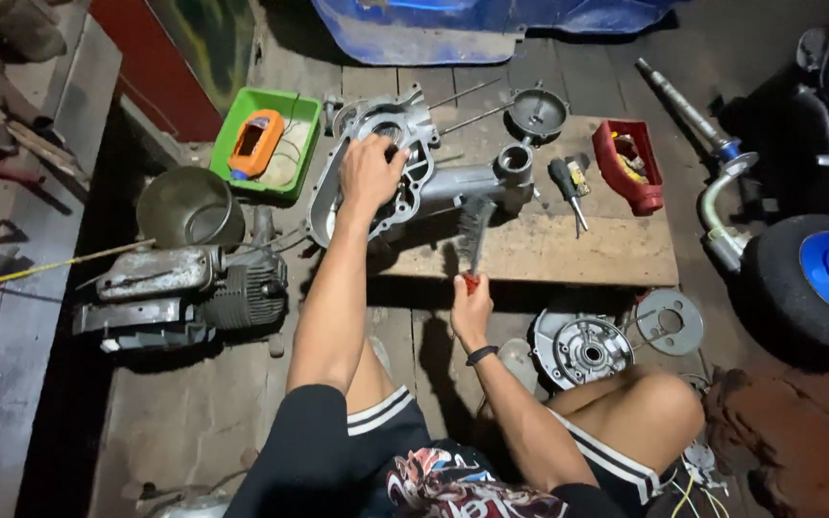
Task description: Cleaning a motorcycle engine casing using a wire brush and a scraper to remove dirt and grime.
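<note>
A grey metal engine casing [453,182] lies on a wooden board [606,251] on the floor. My left hand [369,173] rests on the casing's left part, fingers gripping its rim. My right hand [471,309] is closed on the red handle of a brush [473,238], whose dark bristles blur against the casing's near side. A dark band circles my right wrist. My bare knees are at the bottom of the view.
A screwdriver [565,188] and a red tray [629,165] sit on the board. A green tray [271,142], metal bowl [189,206] and old engine block [189,297] lie left. A round cover plate [582,350] and a wheel [817,278] are right.
</note>
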